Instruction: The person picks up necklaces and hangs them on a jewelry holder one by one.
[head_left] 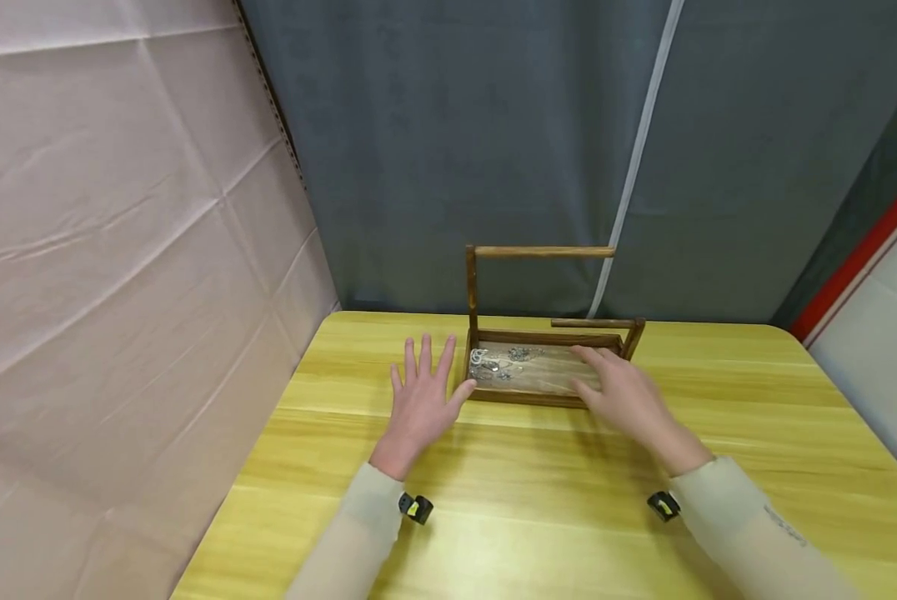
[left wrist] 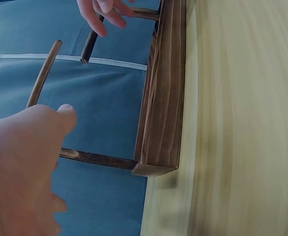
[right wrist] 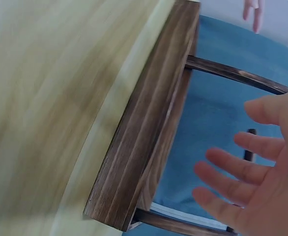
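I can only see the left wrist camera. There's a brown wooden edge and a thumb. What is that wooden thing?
Observer: It's a low wooden tray with upright posts and rails, standing on a yellow table.
Operator: Is anything inside it?
Observer: Yes, small shiny metal pieces lie at its left end.
Operator: Where's the other hand?
Observer: The right hand reaches over the tray's right part, fingers straight, holding nothing. The left hand lies flat beside the tray's left end.

Dark rough-grained wooden tray (table: glossy wood).
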